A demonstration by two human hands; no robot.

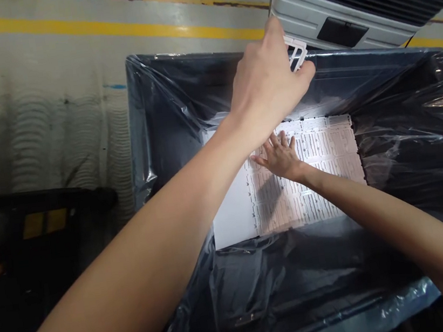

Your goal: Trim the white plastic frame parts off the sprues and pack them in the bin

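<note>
Your left hand [266,86] pinches a small white plastic clip [297,51] at the bin's [158,120] one o'clock rim. Your right hand [281,155] lies flat, fingers spread, on the white slotted sheet of parts [325,147] at the plastic-lined bin's bottom, centre.

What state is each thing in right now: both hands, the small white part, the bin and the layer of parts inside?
Left hand: raised over the bin, pinching a small white plastic clip.
Right hand: open, fingers spread, flat on the white layer.
White layer of flat plastic parts: lying flat at the bin's bottom.
Dark bin with clear plastic liner: open, liner crinkled over the rim.
</note>
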